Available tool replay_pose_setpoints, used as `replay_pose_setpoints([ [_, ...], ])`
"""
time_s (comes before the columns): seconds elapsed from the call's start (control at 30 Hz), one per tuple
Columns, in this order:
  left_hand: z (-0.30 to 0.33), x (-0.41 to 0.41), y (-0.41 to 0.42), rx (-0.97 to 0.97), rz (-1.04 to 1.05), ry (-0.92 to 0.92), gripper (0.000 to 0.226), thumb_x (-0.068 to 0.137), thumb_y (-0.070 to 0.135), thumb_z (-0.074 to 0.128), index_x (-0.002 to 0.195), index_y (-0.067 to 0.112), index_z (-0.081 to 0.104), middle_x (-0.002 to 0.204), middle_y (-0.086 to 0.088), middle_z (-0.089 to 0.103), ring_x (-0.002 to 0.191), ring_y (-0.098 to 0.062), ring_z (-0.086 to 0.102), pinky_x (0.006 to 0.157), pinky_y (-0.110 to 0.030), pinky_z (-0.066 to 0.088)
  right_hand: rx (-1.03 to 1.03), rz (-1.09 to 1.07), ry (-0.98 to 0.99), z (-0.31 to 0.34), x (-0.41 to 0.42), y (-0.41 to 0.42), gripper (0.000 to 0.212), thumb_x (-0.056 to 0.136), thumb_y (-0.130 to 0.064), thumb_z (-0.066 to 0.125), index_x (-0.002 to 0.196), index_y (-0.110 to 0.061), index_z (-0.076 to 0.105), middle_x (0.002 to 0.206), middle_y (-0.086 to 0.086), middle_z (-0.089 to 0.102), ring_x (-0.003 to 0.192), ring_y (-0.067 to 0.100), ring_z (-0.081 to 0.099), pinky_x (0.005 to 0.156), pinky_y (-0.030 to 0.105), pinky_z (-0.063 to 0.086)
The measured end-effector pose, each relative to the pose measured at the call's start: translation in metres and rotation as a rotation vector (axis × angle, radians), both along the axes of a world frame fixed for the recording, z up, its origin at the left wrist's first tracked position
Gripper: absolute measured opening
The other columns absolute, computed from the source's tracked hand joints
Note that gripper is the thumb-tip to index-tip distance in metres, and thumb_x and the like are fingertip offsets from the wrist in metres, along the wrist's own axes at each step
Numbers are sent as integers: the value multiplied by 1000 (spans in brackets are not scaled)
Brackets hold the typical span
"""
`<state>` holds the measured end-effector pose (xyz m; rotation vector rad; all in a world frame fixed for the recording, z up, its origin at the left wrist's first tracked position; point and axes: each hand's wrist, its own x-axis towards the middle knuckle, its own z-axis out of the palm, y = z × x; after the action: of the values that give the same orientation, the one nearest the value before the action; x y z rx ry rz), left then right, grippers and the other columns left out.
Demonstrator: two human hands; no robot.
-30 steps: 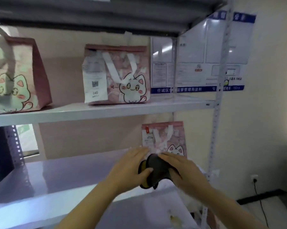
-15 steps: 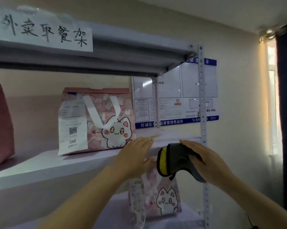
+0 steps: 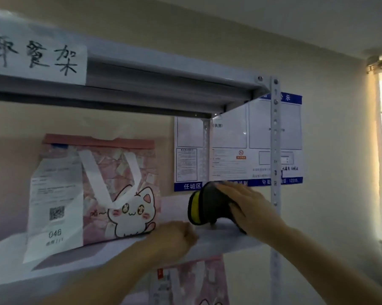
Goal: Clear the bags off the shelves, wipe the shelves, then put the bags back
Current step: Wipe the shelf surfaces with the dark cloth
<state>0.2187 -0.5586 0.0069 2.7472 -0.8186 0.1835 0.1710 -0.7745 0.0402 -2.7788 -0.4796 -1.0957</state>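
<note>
On the upper shelf (image 3: 221, 241), right end, we've got the dark cleaning sponge w/ yellow edge (image 3: 204, 206) sitting on the board, our right hand (image 3: 247, 208) laid over its top & far side, fingers wrapped down round it — so gripping it. Left hand (image 3: 174, 237) is at the shelf's near edge, just beside the pink cat-print bag (image 3: 102, 188); fingers look curled but it's blurred, can't tell if it holds anything or just rests there. That bag stands upright mid-shelf, to the left of the sponge, apart from it, w/ a white order slip (image 3: 53, 205) stuck on its left face, no. 046. Another pink bag (image 3: 199, 280) shows partly on the level below, under the shelf's right end. Handwritten paper label (image 3: 36, 56) on the top rail, blue-bordered notice board (image 3: 238, 146) on the wall behind the perforated upright (image 3: 275, 172). We'd judge we're in the wipe step, starting on the bare right part of this level, though the bag's not cleared off yet. Next move prob. needs the sponge pressed flat & drawn leftward along the board; the bag blocks that run, so left hand has to lift or slide it out first, else the patch under it stays unwiped & the slip could get damp.
</note>
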Motion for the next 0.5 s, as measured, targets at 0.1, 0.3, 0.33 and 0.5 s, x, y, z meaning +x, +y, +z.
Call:
replay_pose_setpoints([
  [0.1,0,3,2,29,51,-31,33,96,50,33,95,25,55,96,1,59,88,-20,55,79,-35,42,-102,72,273,-13,7,-4,50,98,-25,39,143,-44,31,150,-15,35,133,8,37,111,26,30],
  [0.3,2,11,4,73,44,5,47,82,64,31,99,25,51,99,4,54,92,-17,51,76,-36,36,-34,205,538,7,1,-14,21,89,-53,52,101,-38,59,100,-14,58,86,5,57,75,21,45],
  [0.33,3,13,6,88,28,24,54,80,69,29,102,25,50,102,3,54,95,-17,51,79,-37,39,-68,199,536,6,4,-13,19,88,-55,54,94,-37,54,98,-12,53,85,7,55,74,22,44],
  [0.5,5,17,15,142,-38,71,70,80,80,22,121,28,45,114,2,53,105,-19,51,95,-43,41,-132,163,526,-15,11,-17,35,89,-63,40,123,-54,34,132,-21,35,120,6,40,98,29,36],
])
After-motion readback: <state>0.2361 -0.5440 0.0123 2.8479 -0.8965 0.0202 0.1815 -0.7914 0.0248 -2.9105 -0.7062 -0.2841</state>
